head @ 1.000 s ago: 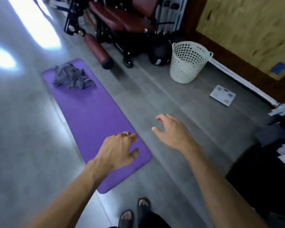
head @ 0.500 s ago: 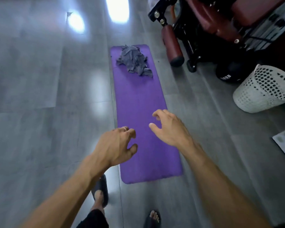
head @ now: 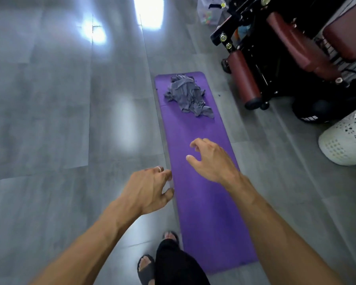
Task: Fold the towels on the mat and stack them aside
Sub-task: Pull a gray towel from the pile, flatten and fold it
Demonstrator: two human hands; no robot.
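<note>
A crumpled pile of grey towels (head: 186,95) lies at the far end of a long purple mat (head: 201,202) stretched out on the floor ahead of me. Both my arms reach forward over the mat's near half, far short of the pile. My left hand (head: 148,190) hovers at the mat's left edge, fingers loosely curled, a ring on one finger, holding nothing. Above the middle of the mat, my right hand (head: 212,161) hangs with relaxed bent fingers and is empty too.
A black and dark-red weight bench (head: 286,54) stands right of the mat's far end, with a black ball (head: 310,112) beside it. A white perforated basket (head: 347,140) lies at the right edge. My sandalled feet (head: 146,268) stand at the mat's near left corner. Grey tiled floor (head: 60,130) spreads to the left.
I have stepped round to the mat's near end, so the mat now runs straight ahead and the towel pile looks closer. Both hands stay empty and stretched forward.
</note>
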